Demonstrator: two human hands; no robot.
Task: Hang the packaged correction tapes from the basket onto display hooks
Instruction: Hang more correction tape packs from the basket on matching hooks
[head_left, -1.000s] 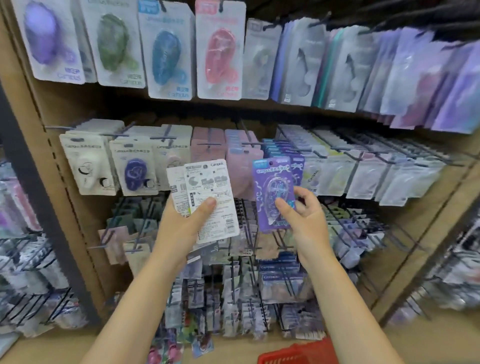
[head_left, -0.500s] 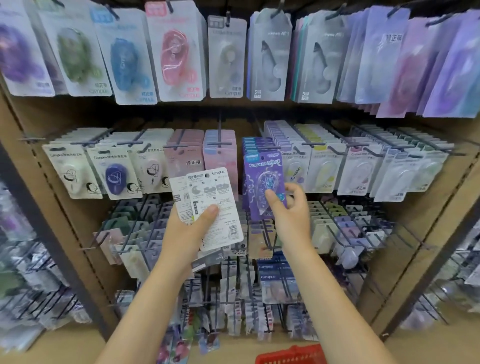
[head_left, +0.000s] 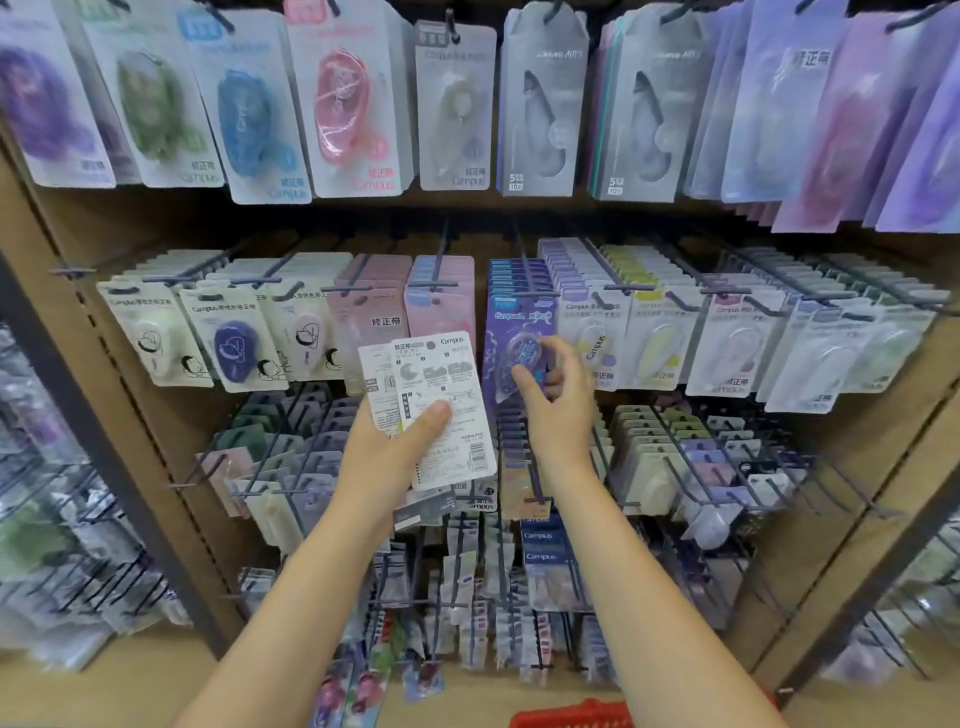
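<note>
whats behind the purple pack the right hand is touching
Behind the purple pack, held by the right hand, a row of matching purple packs hangs on the same hook, only their top edges showing. Their fronts are covered.

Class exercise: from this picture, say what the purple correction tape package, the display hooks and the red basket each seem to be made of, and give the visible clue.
Purple correction tape package: printed card with what looks like a clear plastic blister, judging by the glossy dome over the tape.
Display hooks: probably dark coated metal wire, thin and straight under many packs.
Red basket: likely moulded plastic, uniform bright red; only its rim shows.
</note>
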